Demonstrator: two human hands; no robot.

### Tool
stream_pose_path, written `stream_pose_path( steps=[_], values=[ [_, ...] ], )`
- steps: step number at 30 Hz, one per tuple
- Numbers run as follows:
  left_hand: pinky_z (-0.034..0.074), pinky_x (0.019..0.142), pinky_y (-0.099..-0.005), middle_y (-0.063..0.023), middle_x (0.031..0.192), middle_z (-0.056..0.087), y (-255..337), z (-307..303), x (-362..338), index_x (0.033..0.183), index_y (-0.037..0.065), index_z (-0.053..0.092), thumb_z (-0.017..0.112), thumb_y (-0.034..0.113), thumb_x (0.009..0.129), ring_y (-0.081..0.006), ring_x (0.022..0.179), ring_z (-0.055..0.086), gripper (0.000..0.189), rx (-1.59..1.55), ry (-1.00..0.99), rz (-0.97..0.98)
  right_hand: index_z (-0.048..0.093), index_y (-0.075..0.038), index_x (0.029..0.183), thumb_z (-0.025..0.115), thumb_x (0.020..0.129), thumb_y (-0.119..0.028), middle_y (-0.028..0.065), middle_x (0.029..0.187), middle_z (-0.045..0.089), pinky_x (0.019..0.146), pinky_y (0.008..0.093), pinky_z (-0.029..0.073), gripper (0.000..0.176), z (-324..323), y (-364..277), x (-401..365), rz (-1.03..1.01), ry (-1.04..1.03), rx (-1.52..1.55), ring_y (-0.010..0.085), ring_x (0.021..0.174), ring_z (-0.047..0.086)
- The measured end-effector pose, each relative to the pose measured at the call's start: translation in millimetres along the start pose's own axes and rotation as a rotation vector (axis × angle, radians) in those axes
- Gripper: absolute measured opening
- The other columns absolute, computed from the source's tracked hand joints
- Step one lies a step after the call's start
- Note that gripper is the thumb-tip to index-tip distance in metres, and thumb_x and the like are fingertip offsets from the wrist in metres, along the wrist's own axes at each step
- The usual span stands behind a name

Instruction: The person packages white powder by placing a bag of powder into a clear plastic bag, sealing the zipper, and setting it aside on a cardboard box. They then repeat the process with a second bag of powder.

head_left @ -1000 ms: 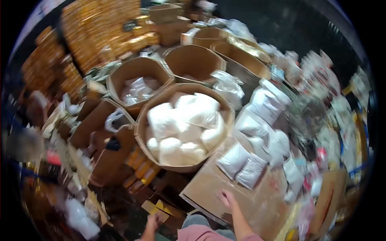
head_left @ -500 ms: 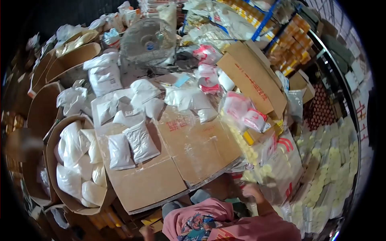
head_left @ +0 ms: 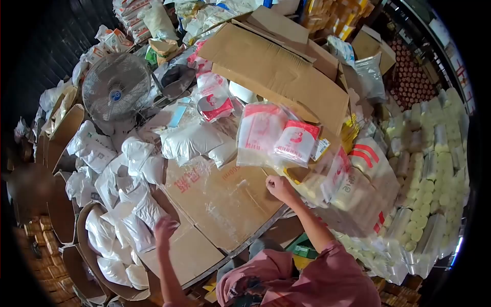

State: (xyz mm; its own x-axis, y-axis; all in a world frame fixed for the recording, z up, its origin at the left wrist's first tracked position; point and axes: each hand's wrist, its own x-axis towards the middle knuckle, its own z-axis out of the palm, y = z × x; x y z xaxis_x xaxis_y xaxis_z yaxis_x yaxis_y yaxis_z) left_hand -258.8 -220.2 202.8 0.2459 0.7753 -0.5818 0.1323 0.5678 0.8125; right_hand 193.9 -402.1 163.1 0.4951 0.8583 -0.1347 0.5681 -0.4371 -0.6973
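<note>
My left hand, smeared by motion, is at the lower right corner of a filled white plastic bag. Another filled white bag lies just left of that hand, near the open carton. Over the right part of the flat cardboard, my right hand is closed with its fingers curled; I cannot tell what they hold. Just beyond it lies a clear plastic bag with red-and-white printed packets in it.
An open carton full of white bags stands at left. A fan sits at the back left, a large cardboard box at the back. Stacked clear-wrapped pale yellow rolls fill the right side. More white bags lie across the table.
Both hands have come up from below the table edge to over the cardboard, the left to the white bags, the right toward the printed packets. The camera view has shifted right.
</note>
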Motion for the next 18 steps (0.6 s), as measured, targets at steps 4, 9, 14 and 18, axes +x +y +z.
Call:
stream_pose_path(
  steps=[4, 9, 14, 18],
  values=[
    [0.053, 0.07, -0.0291, -0.008, 0.096, 0.067, -91.7, 80.6, -14.7, 0.107, 0.004, 0.063, 0.055, 0.017, 0.092, -0.0182, 0.085, 0.066, 0.021, 0.184, -0.236, -0.198, 0.056, -0.001, 0.086, 0.06, 0.08, -0.005, 0.0195, 0.077, 0.061, 0.059, 0.0427, 0.049, 0.008, -5.6, 15.2, 41.7, -0.119, 0.196, -0.021, 0.0375, 0.07, 0.061],
    [0.053, 0.065, -0.0299, -0.0075, 0.084, 0.067, -223.1, 53.2, -87.9, 0.102, 0.002, 0.065, 0.062, 0.019, 0.087, -0.0187, 0.072, 0.065, 0.023, 0.171, -0.153, -0.553, 0.052, 0.001, 0.107, 0.062, 0.078, -0.006, 0.0233, 0.105, 0.053, 0.071, 0.0434, 0.05, 0.032, -1.9, -2.5, 95.2, -0.185, 0.262, -0.161, 0.038, 0.093, 0.058],
    [0.054, 0.063, -0.0313, -0.0118, 0.087, 0.068, -242.7, -4.1, -162.7, 0.103, -0.003, 0.063, 0.062, 0.017, 0.086, -0.0217, 0.077, 0.067, 0.026, 0.068, 0.262, -0.675, 0.043, -0.001, 0.131, 0.069, 0.075, -0.015, 0.0194, 0.128, 0.042, 0.087, 0.0475, 0.045, 0.063, 1.7, -22.0, 155.2, -0.01, 0.32, -0.503, 0.0363, 0.111, 0.048],
    [0.047, 0.065, -0.0276, -0.0015, 0.086, 0.062, -195.1, -17.6, -175.0, 0.095, 0.009, 0.064, 0.058, 0.026, 0.09, -0.0129, 0.078, 0.057, 0.018, -0.09, 0.331, -0.736, 0.054, -0.002, 0.119, 0.067, 0.076, -0.019, 0.0209, 0.124, 0.052, 0.086, 0.0485, 0.046, 0.047, 43.8, 45.7, 192.4, 0.12, 0.319, -0.639, 0.0361, 0.108, 0.053]
  ],
)
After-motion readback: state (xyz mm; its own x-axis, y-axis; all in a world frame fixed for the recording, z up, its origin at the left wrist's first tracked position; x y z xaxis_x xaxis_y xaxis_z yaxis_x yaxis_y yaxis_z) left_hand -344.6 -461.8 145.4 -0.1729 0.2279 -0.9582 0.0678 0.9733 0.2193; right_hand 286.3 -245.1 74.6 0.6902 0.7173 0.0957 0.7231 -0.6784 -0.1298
